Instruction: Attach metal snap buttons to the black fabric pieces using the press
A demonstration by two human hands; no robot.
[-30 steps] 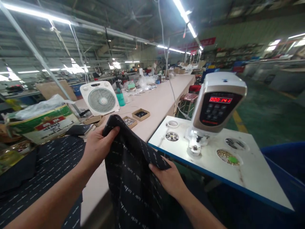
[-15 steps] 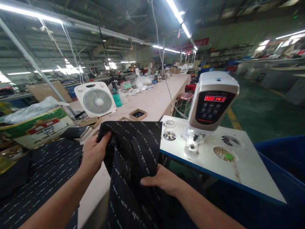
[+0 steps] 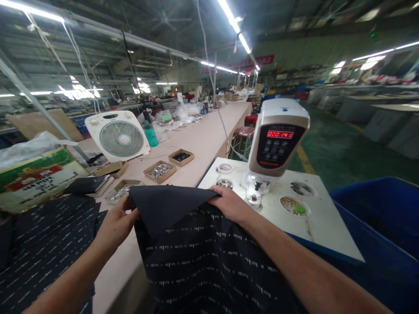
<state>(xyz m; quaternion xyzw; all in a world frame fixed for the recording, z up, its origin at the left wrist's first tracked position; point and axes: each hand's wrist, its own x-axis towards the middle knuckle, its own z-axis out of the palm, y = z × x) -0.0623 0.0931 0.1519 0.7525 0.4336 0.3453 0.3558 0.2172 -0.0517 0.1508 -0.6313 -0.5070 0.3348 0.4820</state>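
Observation:
A dark piece of fabric (image 3: pixel 203 244) with rows of small white print hangs between my two hands, its top folded over to show a plain side. My left hand (image 3: pixel 118 221) pinches its upper left corner. At the upper right edge, my right hand (image 3: pixel 229 203) grips the fabric with the thumb on top. Just beyond the right hand stands a white and gold press machine (image 3: pixel 278 139) with a red digital display. It sits on a small white table (image 3: pixel 327 231) with round cups set into it; one cup holds brass-coloured fasteners (image 3: pixel 291 206) and a green piece.
More printed dark fabric (image 3: pixel 49 235) lies on the long table (image 3: pixel 209 144) at left. Open boxes of metal parts (image 3: pixel 159 170) and black parts (image 3: pixel 181 156) stand there, with a box fan (image 3: pixel 119 136) and a teal bottle (image 3: pixel 151 134). A blue bin (image 3: pixel 376 209) is at right.
My right hand has moved up from the fabric's lower side to its top edge. The fabric is spread wider, with its plain side showing at the top. The view has shifted right.

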